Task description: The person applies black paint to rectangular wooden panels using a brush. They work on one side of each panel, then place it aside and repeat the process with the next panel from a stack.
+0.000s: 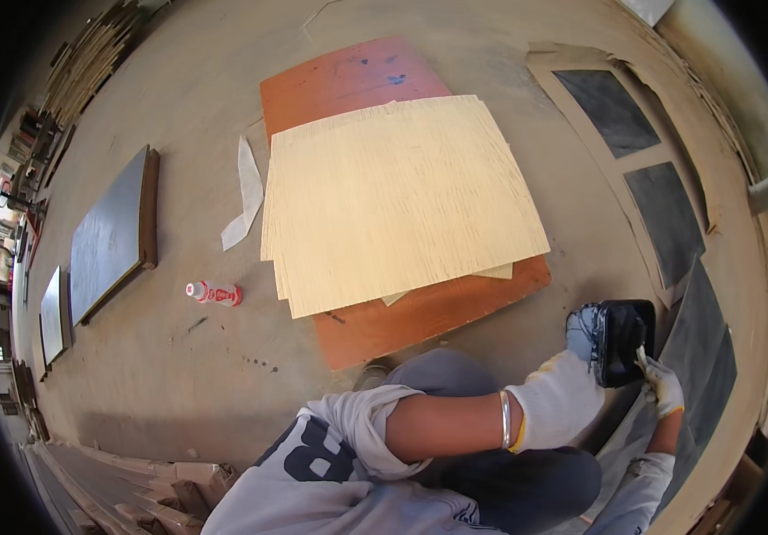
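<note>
My left hand, in a white knit glove, reaches across to the right and grips a black open container by its near left side. Glossy black stuff coats the container's inside and smears its outer wall. My right hand, also gloved, is closed round a small pale tool whose tip dips over the container's right edge. Whether it is a brush or a scraper I cannot make out. In front of me a stack of pale wood-grain sheets lies on orange-brown boards.
A red-and-white bottle lies on the floor at left, near a white strip. Further left are grey-topped panels. Dark rectangular sheets lie on brown paper at right. Stacked boards fill the lower left.
</note>
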Demonstrator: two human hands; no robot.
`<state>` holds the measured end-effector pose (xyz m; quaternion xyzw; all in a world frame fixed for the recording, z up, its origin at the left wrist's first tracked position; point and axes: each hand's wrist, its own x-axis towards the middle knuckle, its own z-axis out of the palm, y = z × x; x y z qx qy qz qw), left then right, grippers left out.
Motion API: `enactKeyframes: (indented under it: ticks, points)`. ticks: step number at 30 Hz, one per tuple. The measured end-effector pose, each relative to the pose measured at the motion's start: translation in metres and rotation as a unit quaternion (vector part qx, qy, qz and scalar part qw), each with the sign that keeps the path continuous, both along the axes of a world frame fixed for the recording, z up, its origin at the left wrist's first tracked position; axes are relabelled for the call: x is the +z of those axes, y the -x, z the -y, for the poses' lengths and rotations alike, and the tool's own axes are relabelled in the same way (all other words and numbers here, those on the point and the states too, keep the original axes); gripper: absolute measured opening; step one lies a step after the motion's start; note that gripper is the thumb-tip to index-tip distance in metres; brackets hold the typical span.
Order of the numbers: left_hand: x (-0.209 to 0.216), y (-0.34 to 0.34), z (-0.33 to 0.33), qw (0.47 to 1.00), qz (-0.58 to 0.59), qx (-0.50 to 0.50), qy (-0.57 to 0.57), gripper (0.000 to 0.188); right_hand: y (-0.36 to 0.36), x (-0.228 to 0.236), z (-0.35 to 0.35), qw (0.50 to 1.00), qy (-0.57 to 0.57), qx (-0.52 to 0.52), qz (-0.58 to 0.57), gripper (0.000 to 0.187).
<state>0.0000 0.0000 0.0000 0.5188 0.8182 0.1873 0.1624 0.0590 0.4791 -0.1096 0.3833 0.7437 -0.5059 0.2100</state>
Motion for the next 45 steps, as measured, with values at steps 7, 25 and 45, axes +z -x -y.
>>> enactKeyframes:
  ticks: [7,25,45]
  points:
    - [-0.041,0.059,0.123,0.874,0.004,0.355,-0.333,0.028,-0.083,-0.001,0.043,0.924,0.208,-0.293,-0.132,0.023]
    - [-0.236,0.075,0.394,0.559,0.095,0.823,-0.039,0.098,-0.063,-0.004,0.110,0.911,0.171,-0.347,-0.143,0.035]
    - [-0.243,0.050,0.377,0.536,0.044,0.842,-0.037,0.110,0.204,0.034,0.421,0.932,0.178,0.230,-0.216,0.046]
